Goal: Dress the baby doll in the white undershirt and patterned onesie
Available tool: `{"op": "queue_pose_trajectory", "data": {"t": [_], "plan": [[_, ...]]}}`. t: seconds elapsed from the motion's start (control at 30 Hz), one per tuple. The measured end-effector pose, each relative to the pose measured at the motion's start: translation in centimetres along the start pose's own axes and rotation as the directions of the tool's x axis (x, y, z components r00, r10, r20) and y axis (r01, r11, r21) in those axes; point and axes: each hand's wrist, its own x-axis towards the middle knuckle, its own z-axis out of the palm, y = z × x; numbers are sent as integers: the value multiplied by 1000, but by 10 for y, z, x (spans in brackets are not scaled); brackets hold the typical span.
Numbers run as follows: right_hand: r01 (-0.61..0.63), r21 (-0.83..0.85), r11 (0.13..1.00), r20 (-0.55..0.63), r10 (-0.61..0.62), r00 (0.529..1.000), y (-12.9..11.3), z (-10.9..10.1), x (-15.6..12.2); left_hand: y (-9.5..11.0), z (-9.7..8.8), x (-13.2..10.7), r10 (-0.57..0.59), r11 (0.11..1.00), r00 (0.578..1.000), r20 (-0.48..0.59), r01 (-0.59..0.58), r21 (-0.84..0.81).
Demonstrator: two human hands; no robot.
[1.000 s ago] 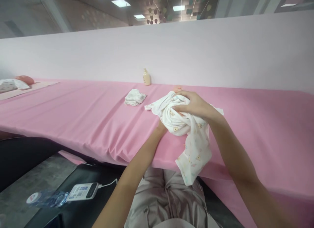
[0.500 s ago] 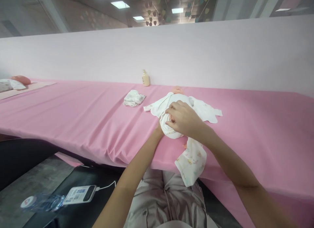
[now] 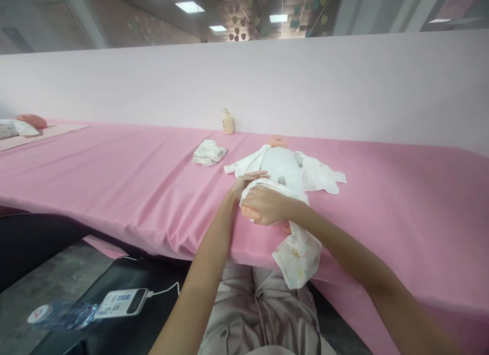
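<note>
A baby doll [image 3: 282, 166] lies on its back on the pink-covered table, its head toward the wall. White patterned baby trousers [image 3: 300, 253] bunch around its legs, one trouser leg hanging over the table's front edge. My right hand [image 3: 265, 205] is closed round one of the doll's legs, and the small foot [image 3: 251, 213] sticks out beneath my fingers. On the left side of that leg, my left hand [image 3: 248, 181] rests against the bunched cloth with its fingers stretched out. A white baby jacket [image 3: 323, 175] is spread open under the doll's back, sleeves out to both sides.
A folded white cloth [image 3: 209, 153] lies left of the doll. Against the wall stands a pump bottle [image 3: 228, 121]. Another doll [image 3: 32, 121] is at the far left. A phone [image 3: 121, 302] with a cable and a water bottle [image 3: 63, 314] lie on a black chair.
My right hand has moved down and closed round the doll's leg; the foot now shows out of the trousers. My left hand has shifted up and left, from behind the cloth to beside it.
</note>
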Motion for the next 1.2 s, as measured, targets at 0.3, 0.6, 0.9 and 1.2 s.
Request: {"op": "queue_pose_trajectory", "data": {"t": [0.3,0.6,0.9,1.2], "plan": [[-95,489,867,221,-18,975,3,-15,-8,-1,3,5,-164,981,985,-47,158,-114],[-668,240,704,155,652,743,71,-13,-38,-3,13,7,35,969,949,-313,44,243],[-388,823,416,320,225,920,89,1,-52,20,29,3,227,855,971,-72,-163,492],[-276,961,4,193,704,683,70,26,-68,28,39,4,60,939,996,-60,-36,343]]}}
